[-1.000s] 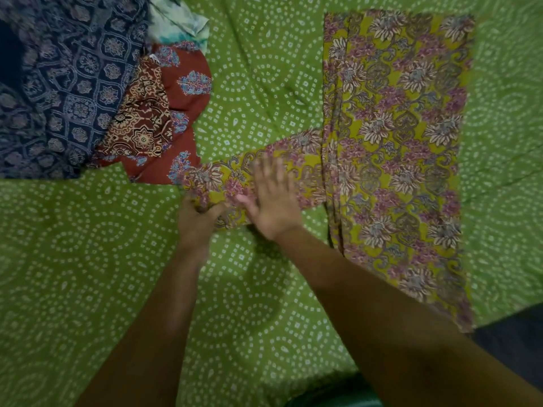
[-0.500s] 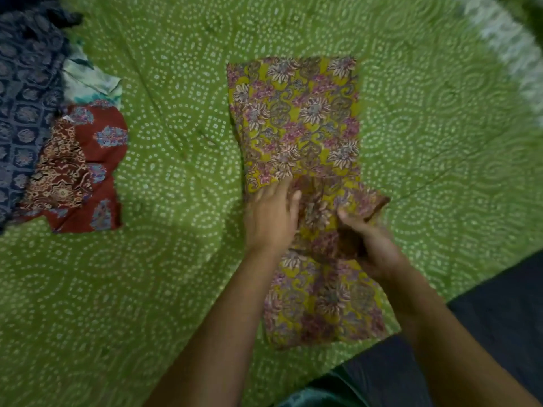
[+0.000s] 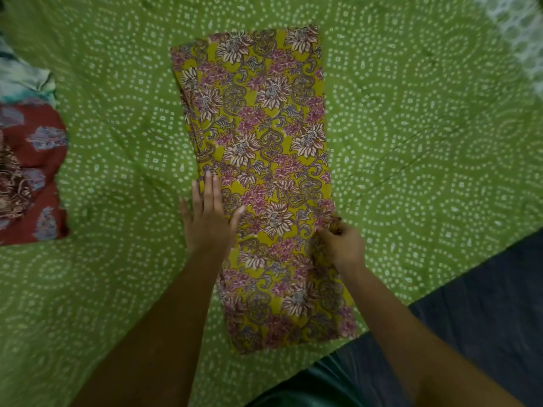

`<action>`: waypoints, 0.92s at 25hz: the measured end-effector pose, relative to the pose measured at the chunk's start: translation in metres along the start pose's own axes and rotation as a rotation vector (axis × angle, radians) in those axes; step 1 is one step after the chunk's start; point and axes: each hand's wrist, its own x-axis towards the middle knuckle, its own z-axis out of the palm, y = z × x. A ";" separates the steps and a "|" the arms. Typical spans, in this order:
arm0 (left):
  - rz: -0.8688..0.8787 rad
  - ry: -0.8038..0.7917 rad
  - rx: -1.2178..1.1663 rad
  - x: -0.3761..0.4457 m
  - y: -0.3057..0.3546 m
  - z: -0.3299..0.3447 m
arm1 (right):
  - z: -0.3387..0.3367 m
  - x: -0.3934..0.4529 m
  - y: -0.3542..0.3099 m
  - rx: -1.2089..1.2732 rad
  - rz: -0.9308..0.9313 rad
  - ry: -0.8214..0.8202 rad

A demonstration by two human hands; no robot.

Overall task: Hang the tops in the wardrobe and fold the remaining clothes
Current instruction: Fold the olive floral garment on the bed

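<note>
The yellow floral cotton garment point(image 3: 258, 171) lies lengthwise across the green dotted bedspread point(image 3: 411, 127). Left hand point(image 3: 208, 221) presses flat at nine o'clock; right hand point(image 3: 340, 245) pinches its three o'clock edge. It looks thin, limp and light; best held by edges.

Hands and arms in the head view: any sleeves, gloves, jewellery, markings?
Both forearms are bare as far as the frame shows: no sleeves in view. The left hand and the right hand wear no gloves, and no rings, bangles or watch can be made out. No markings are visible. The picture is dim and slightly soft, so small details such as nail polish cannot be settled.
</note>
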 end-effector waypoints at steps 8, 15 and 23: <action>0.983 -0.144 0.047 -0.056 -0.054 -0.009 | -0.078 0.014 0.078 -1.042 -1.401 -0.219; 0.906 -0.201 -0.057 -0.056 -0.048 0.020 | -0.050 0.050 0.049 -0.936 -1.523 -0.449; -0.603 -0.662 -1.427 0.049 -0.025 -0.036 | -0.030 0.076 -0.094 0.158 -0.076 -0.444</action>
